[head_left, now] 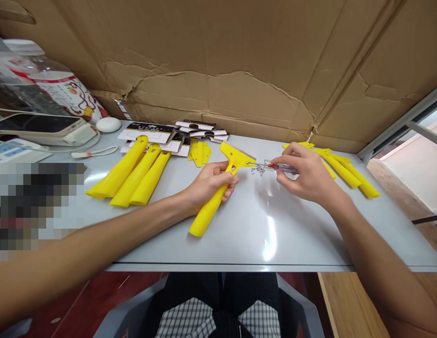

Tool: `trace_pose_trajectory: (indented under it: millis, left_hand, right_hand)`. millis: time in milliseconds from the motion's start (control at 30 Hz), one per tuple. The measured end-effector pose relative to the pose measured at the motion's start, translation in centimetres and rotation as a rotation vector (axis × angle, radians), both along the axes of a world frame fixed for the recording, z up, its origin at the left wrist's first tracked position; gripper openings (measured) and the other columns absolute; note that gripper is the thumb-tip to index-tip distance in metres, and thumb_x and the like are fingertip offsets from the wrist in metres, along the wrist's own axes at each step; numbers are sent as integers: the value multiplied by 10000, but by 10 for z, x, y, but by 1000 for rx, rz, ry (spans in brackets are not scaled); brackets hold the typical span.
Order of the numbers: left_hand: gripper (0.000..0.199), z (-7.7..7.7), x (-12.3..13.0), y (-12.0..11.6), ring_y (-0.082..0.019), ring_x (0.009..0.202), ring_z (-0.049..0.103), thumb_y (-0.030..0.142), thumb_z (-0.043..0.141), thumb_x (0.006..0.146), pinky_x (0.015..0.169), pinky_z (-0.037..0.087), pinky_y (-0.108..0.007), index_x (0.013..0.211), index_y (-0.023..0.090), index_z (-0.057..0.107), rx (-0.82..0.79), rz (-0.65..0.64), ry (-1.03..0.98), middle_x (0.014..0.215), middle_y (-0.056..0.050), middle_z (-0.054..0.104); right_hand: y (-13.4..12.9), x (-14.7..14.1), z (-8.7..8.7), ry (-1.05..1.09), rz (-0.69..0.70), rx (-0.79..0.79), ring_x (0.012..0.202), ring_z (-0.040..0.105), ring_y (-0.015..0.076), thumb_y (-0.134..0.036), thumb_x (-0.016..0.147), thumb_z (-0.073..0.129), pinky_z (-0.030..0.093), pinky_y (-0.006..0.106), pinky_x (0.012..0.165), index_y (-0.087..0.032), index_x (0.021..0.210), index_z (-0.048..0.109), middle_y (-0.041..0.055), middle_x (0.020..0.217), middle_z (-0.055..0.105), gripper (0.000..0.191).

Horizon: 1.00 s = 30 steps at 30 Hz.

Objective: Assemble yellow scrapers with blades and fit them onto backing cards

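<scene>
The left hand (pixel 220 180) is closed around the neck of a yellow scraper (pixel 208 213), its fingers hiding part of that neck. The right hand (pixel 305 171) pinches a screwdriver (pixel 284 168) between thumb and fingertips, covering the rear of its clear handle. The screwdriver tip meets the right part of the scraper head; whether it is seated in a screw cannot be determined. Small screws (pixel 259 172) lie in a cluster beneath the shaft, too small to separate individually. The right hand partly covers a group of yellow parts (pixel 352 174) behind it. A pixelated patch (pixel 35 206) obscures the left end of the table, and the left picture edge cuts off a phone (pixel 38 126).

The scraper lies above the middle of the tabletop (pixel 239 246), its handle end angled toward the front edge. Bare surface extends from there to the right forearm. Yellow handles (pixel 134 178) bound the left side; printed cards (pixel 148 134) and flat yellow plates (pixel 200 153) stand farther back.

The tabletop is grey and glossy, with a bright reflection. Creased cardboard (pixel 204 42) forms the rear wall; the floor (pixel 77 300) is red.
</scene>
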<state>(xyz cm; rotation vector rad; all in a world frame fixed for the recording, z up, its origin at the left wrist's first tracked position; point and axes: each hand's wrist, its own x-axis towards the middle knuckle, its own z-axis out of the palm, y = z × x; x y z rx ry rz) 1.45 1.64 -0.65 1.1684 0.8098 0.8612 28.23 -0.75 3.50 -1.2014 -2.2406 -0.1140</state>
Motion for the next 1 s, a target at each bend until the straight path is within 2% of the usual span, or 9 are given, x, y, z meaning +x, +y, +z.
trace_pose_trajectory:
  millis: [133,300,533,667,800,867,1000]
  left_hand:
    - [143,0,0,0,-79,431,473,215,704,731,425,360,-230,760,188,566,0,9,9,563,36,561]
    - [151,-1,0,0,-81,422,468,228,712,736,416,350,-228,779,192,572,26,-27,33,547,43,554]
    - [141,-2,1,0,-86,425,461,230,703,751,421,358,-225,766,194,568,27,-25,38,517,44,544]
    - [137,-2,-1,0,-88,425,462,232,708,739,423,352,-228,785,185,588,35,-38,40,524,42,551]
    - [133,-2,0,0,-88,422,458,226,702,728,427,351,-235,766,187,581,23,-17,34,533,38,551]
    - [130,-2,0,0,-91,425,460,228,700,729,430,352,-237,760,187,581,19,-18,34,533,33,553]
    - [126,-3,-1,0,-99,422,457,245,701,749,437,339,-235,787,183,599,31,-33,55,506,28,552]
  right_hand:
    - [0,-4,2,113,105,193,750,659,170,-142,930,650,528,328,626,-251,1113,771,48,1003,737,245]
    - [-4,-15,1,211,133,325,685,664,151,-159,956,688,565,323,564,-273,1046,731,33,988,752,151]
    - [-8,-24,-10,157,234,382,732,622,154,-85,918,653,551,314,592,-271,1016,643,33,972,662,211]
    - [-10,-23,-10,138,227,409,752,612,156,-50,906,632,514,294,578,-270,1067,621,37,984,660,273]
    - [-12,-24,-9,117,197,405,745,642,145,-80,951,627,506,283,589,-281,1103,634,28,992,707,253]
    - [-13,-25,-9,101,172,407,708,643,140,-125,975,652,502,284,598,-284,1083,646,8,924,722,192]
    - [-13,-26,-8,55,143,448,556,529,116,-196,1000,681,423,281,541,-260,936,653,-33,708,650,94]
